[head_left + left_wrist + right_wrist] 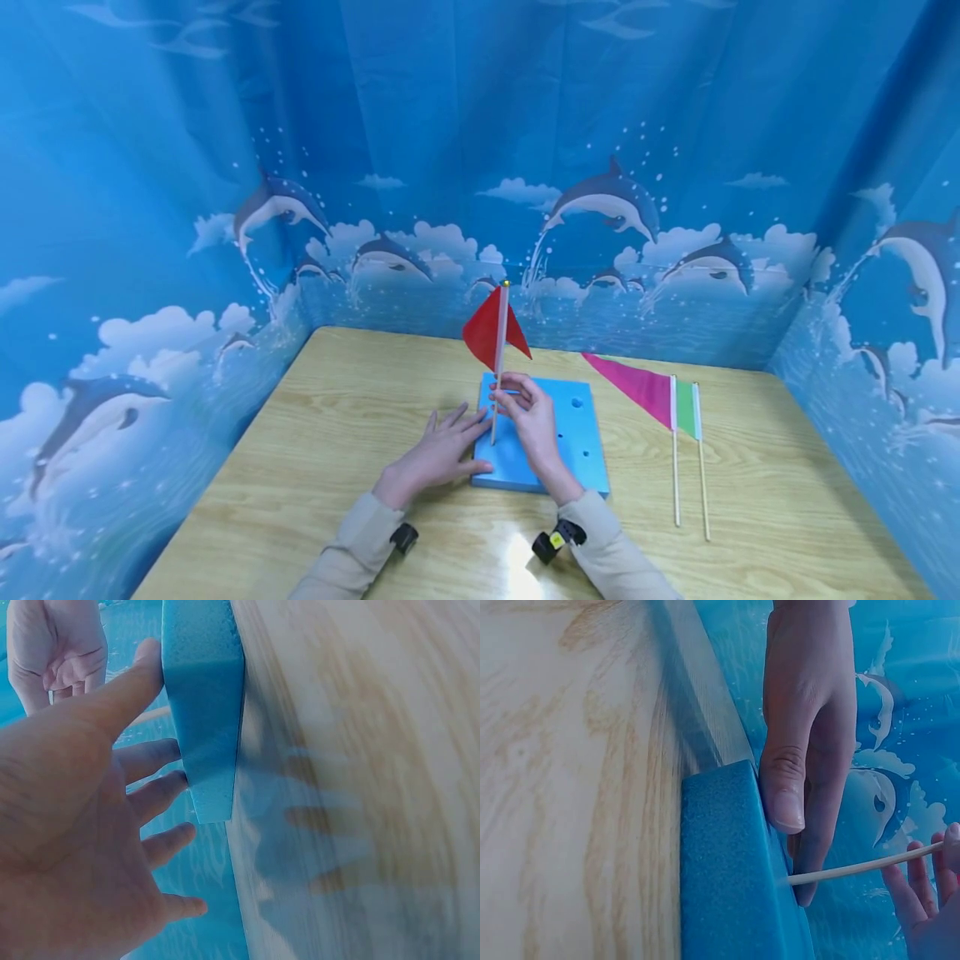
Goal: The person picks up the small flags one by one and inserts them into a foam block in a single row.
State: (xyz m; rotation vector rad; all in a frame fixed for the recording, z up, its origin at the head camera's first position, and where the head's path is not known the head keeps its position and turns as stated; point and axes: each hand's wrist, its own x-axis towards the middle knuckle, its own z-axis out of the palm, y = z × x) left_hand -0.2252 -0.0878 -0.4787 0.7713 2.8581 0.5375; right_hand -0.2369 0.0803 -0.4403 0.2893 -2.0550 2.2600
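Note:
A red triangular flag (483, 333) on a thin stick stands nearly upright over the left part of a blue foam block (573, 417). My right hand (532, 425) pinches the stick between thumb and fingers. In the right wrist view the lower end of the stick (855, 868) meets the block's upper face; how deep it sits I cannot tell. My left hand (442, 450) lies at the block's left edge with fingers spread and straight, its thumb and fingertips touching the block (206, 742).
A pink pennant (648, 396) and a green flag (686, 410) lie side by side on the wooden table (337, 400), right of the block. Several small holes dot the block's top. A blue curtain with dolphins (465, 167) surrounds the table's back and sides.

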